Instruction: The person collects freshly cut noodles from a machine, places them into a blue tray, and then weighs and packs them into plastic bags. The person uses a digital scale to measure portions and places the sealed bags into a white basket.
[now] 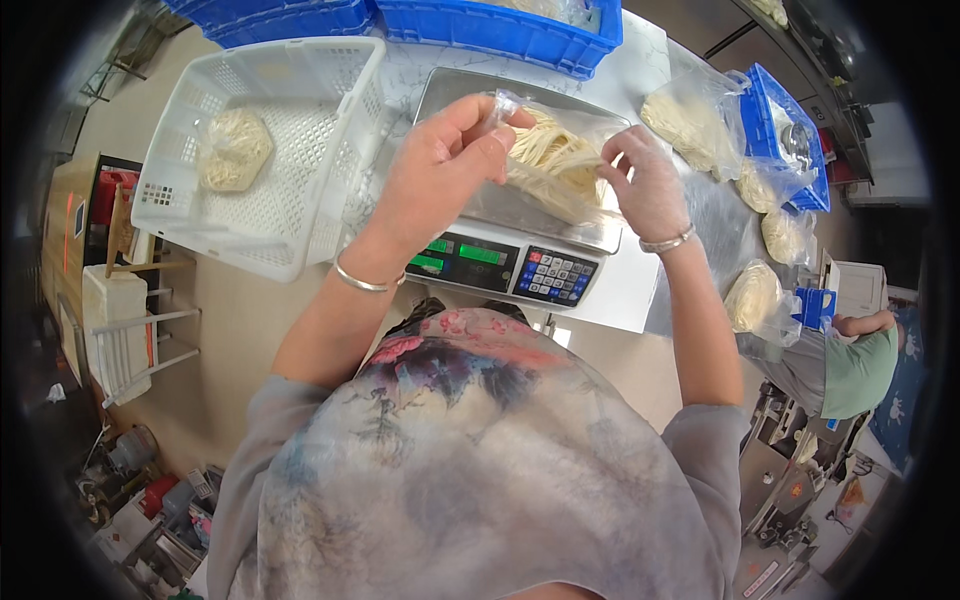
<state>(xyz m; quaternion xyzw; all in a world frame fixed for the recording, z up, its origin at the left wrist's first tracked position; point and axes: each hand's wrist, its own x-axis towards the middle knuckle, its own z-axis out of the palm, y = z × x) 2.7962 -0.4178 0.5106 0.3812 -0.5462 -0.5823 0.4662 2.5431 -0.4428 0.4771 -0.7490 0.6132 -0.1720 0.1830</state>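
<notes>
A clear plastic bag of pale noodles [555, 150] lies on the steel pan [440, 95] of a digital scale. My left hand [440, 165] pinches the bag's gathered clear film at its upper left corner, fingers closed. At the bag's right side, my right hand [645, 185] holds the film between bent thumb and fingers. The noodles show through the bag's mouth between my two hands. Below the pan, the scale's front panel [500, 265] has lit green displays and a keypad.
To the left stands a white perforated basket [310, 190] holding one bag of noodles [235, 150]. Blue crates [500, 35] line the back. Several bagged noodle portions [690, 125] lie along the right side beside another blue crate [765, 110]. Another person [855, 360] is at far right.
</notes>
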